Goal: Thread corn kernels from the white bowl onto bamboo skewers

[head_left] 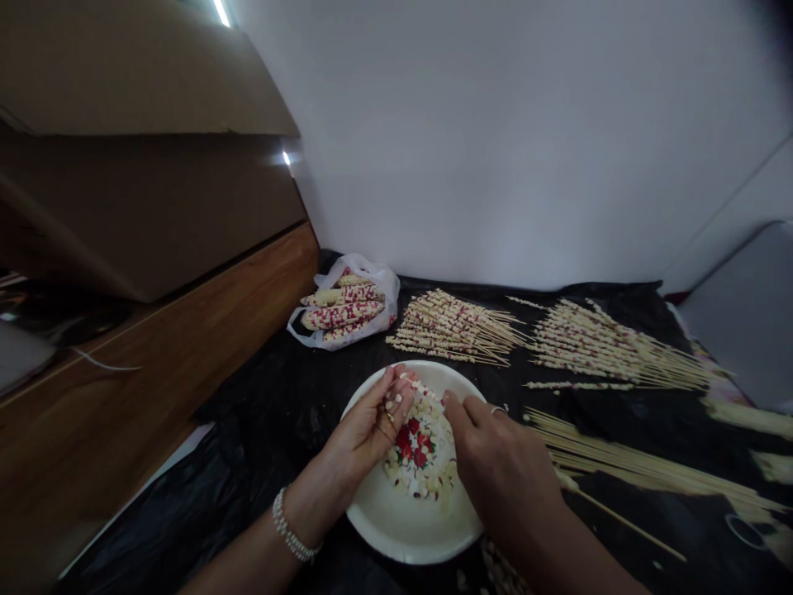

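A white bowl (409, 545) with a red flower print stands in front of me, loose corn kernels (427, 483) lying in its bottom. Above its far left side my left hand (377, 417) is cupped, a few kernels in the palm, thumb and fingertips closed at the tip of a skewer. My right hand (496, 454) grips that skewer (625, 519), which is strung with pale and dark red kernels. Its bare stick runs out behind the hand to the lower right. The part inside my right fist is hidden.
Corn cobs (344, 314) lie in a white plastic bag (389, 289) at the back left. Two piles of threaded skewers (455, 326) lie behind the bowl and to the right. Bare sticks (619, 454) lie at right on black plastic sheeting (260, 463). A white wall (496, 149) rises behind.
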`<state>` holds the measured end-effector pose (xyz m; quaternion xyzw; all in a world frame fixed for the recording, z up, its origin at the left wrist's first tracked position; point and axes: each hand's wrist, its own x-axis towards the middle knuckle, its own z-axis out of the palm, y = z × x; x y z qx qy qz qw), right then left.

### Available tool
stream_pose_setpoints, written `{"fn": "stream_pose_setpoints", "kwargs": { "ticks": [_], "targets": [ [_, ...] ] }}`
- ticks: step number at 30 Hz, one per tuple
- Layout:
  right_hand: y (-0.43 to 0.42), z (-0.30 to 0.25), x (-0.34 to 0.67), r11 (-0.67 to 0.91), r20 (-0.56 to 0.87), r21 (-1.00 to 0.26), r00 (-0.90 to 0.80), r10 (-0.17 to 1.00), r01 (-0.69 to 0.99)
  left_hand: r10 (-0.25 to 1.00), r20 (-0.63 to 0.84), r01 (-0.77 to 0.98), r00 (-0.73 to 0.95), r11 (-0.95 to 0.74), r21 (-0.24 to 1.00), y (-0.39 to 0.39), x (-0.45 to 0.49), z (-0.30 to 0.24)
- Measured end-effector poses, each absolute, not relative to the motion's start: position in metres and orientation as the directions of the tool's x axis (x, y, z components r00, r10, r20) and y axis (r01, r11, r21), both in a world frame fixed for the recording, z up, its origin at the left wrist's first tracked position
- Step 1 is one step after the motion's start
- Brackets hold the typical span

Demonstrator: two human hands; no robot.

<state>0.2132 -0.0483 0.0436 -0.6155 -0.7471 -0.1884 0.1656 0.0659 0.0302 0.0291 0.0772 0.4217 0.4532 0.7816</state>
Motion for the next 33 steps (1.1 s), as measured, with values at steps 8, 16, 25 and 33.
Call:
{"fn": "stream_pose_setpoints", "kwargs": {
  "ticks": [8, 16, 25, 33],
  "targets": [
    [-0.049, 0.046, 0.212, 0.174, 0.485, 0.063, -0.183, 0.855, 0.983, 0.756, -0.588, -0.605, 0.288, 0.619, 0.501, 0.029, 0.065, 0.027],
    [-0.049, 0.049, 0.209, 0.156, 0.456, 0.12, -0.194, 0.869, 0.98, 0.767, -0.564, -0.576, 0.306, 0.621, 0.531, 0.024, 0.068, 0.025],
    [-0.045, 0.045, 0.214, 0.162, 0.45, 0.063, -0.173, 0.876, 0.985, 0.741, -0.544, -0.527, 0.393, 0.667, 0.528, 0.026, 0.065, 0.029],
    [-0.046, 0.049, 0.22, 0.163, 0.501, 0.065, -0.173, 0.848, 0.985, 0.81, -0.443, -0.49, 0.384, 0.586, 0.646, 0.025, 0.064, 0.028]
  ]
}}
